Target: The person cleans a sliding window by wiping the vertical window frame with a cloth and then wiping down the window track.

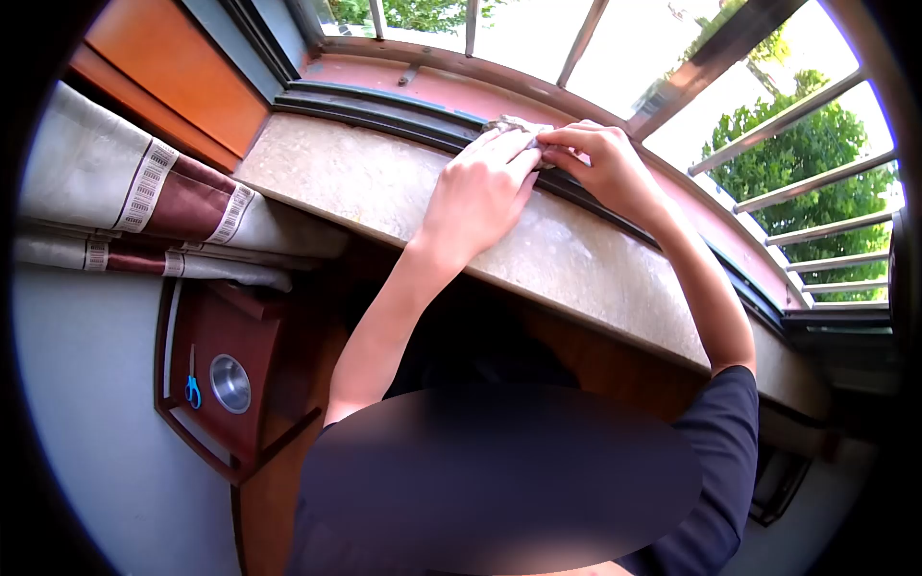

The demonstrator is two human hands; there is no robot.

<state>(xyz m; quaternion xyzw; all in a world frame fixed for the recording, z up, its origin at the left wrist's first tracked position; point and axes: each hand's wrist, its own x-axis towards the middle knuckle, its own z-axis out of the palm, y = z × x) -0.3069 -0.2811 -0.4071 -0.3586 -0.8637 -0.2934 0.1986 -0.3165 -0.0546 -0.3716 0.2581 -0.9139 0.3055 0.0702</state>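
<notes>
A crumpled, light-coloured cloth (519, 124) lies bunched on the dark window track (384, 117). My left hand (482, 192) reaches over the stone sill with its fingers pressed on the cloth. From the other side, my right hand (597, 165) pinches the cloth's right part between bent fingers and thumb. Both hands meet at the track, close together. Parts of the cloth are hidden beneath the fingers.
The speckled stone sill (336, 168) runs below the track. Metal window bars (797, 115) stand beyond it. At left hangs a curtain (86, 163); below it, a reddish-brown shelf (216, 442) carries blue-handled scissors (193, 389) and a round metal bowl (230, 382).
</notes>
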